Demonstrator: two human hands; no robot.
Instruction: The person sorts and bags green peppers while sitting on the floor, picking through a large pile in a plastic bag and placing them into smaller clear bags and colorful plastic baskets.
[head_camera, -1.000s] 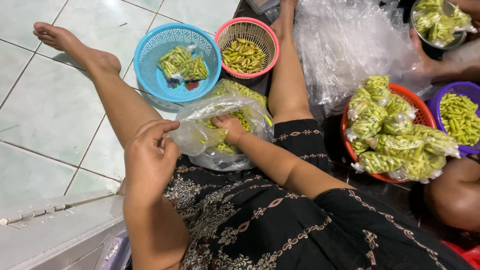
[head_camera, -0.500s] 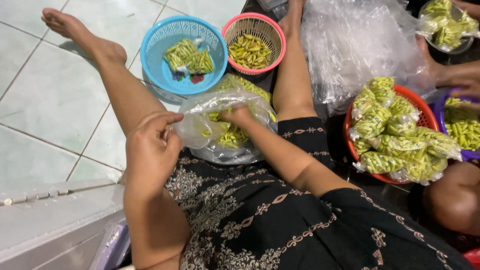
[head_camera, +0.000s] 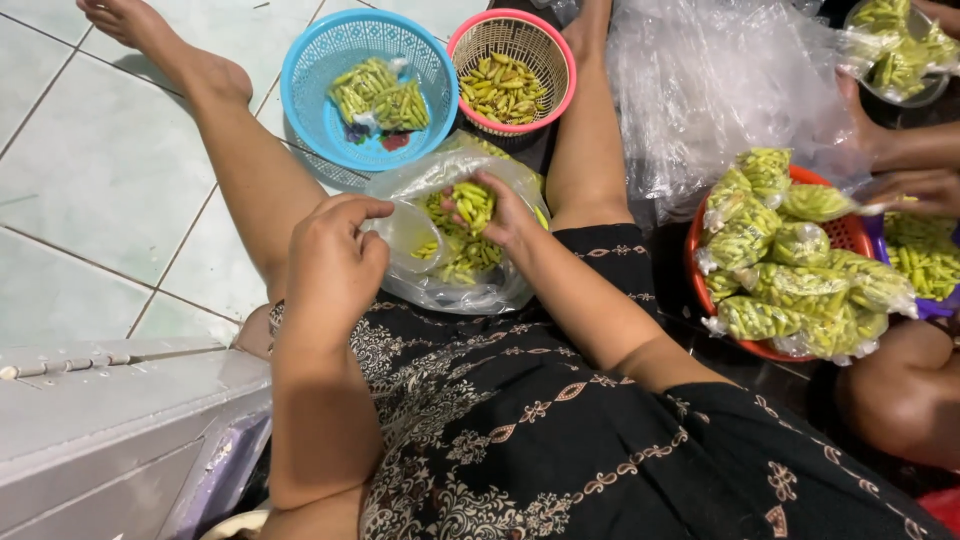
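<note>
A person sits on a pale tiled floor (head_camera: 100, 180), legs stretched out, bagging small green chillies; at far left a bare foot (head_camera: 120, 20) rests on the tiles, and just right of it stands a blue basket (head_camera: 310, 60) holding two filled packets; beside that, touching it, a pink basket (head_camera: 470, 40) carries loose yellow-green chillies. Nearer the camera, the left hand (head_camera: 335, 265) is curled, thumb and fingers pinching the rim of a small clear plastic bag (head_camera: 405, 235) and holding its mouth apart; whether the whole rim is gripped cannot be told. Just right, the right hand (head_camera: 495, 210) is closed around a bunch of chillies (head_camera: 472, 203), held above a larger clear bag (head_camera: 450, 285) of loose chillies lying in the lap between the thighs. The small bag looks light, limp and slippery, likely to collapse unless pinched at the rim; the chillies seem firm, light and smooth, best gathered in a loose fistful, since a hard squeeze could snap them. Further right lies a heap of clear plastic sheeting (head_camera: 720, 80); then a red basket (head_camera: 700, 240) piled with knotted packets; at the far right edge, another person's hands (head_camera: 900, 165) work over a purple basket (head_camera: 935, 305).
</note>
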